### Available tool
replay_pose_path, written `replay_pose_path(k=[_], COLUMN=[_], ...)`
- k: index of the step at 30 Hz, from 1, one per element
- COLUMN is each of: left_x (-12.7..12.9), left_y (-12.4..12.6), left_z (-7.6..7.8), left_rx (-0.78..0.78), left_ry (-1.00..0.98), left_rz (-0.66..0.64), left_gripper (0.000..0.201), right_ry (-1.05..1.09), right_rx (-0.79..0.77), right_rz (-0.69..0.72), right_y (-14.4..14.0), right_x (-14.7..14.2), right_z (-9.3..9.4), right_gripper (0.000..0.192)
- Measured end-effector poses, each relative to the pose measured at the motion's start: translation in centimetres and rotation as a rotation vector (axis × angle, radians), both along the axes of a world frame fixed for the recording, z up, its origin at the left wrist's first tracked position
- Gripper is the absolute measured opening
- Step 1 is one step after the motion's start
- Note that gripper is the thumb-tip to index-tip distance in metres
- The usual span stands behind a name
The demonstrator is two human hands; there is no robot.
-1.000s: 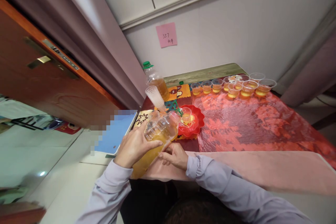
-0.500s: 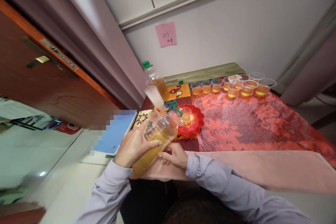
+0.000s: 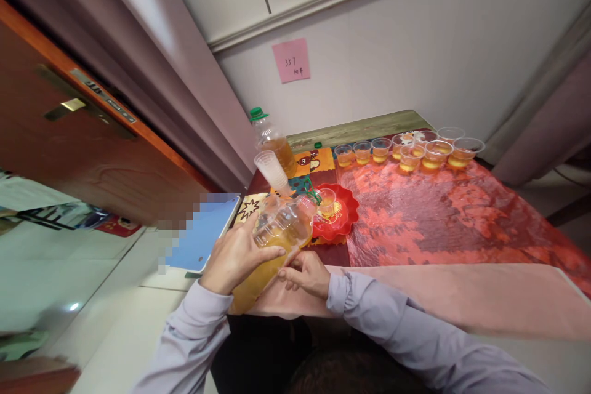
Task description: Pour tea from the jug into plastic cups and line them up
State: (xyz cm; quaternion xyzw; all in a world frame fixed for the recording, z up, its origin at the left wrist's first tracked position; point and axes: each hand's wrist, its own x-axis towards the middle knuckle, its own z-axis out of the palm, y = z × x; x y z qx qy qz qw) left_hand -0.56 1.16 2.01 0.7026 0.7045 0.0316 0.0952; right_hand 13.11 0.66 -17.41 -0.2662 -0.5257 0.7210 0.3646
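Still unchanged — both hands (image 3: pixel 237 255) (image 3: pixel 307 273) stay clamped on the tilted bottle (image 3: pixel 277 237).

pixelated blue patch (image 3: pixel 201 231), note writing (image 3: pixel 291 64) unreadable

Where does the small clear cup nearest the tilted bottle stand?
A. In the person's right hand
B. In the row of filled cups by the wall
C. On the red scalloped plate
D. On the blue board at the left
C: the cup sits on the red plate, just past the mouth of the tilted bottle that both hands hold.
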Motion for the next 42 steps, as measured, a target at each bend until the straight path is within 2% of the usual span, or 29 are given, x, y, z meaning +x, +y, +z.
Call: replay_pose_path(k=[6, 13, 19, 29, 34, 38, 42], left_x=[0.3, 0.2, 0.3, 0.1, -0.7, -1.7, -2.7], left_y=[0.1, 0.1, 0.2, 0.5, 0.1, -0.6, -1.5], left_z=[0.3, 0.2, 0.3, 0.1, -0.8, -2.2, -4.1], left_rx=[-0.045, -0.009, -0.045, -0.057, 0.005, 0.093, 0.185], left_ry=[-0.008, -0.002, 0.000, 0.030, -0.017, -0.120, -0.294], left_rz=[0.017, 0.026, 0.048, 0.061, 0.028, 0.076, 0.128], left_gripper=[0.081, 0.083, 0.080, 0.091, 0.093, 0.102, 0.105], right_ry=[-0.002, -0.002, -0.006, -0.006, 0.008, 0.013, -0.025], right_rx=[-0.001, -0.018, -0.031, -0.019, -0.028, 0.004, 0.120], right_rz=[0.009, 0.006, 0.003, -0.001, -0.024, -0.052, -0.182], right_y=[0.0, 0.1, 0.1, 0.2, 0.1, 0.1, 0.3], right_x=[-0.1, -0.2, -0.2, -0.2, -0.3, -0.4, 0.0], right_z=[0.0, -0.2, -0.1, -0.1, -0.3, -0.4, -0.2], right_gripper=[0.069, 0.066, 0.067, 0.067, 0.069, 0.067, 0.062])
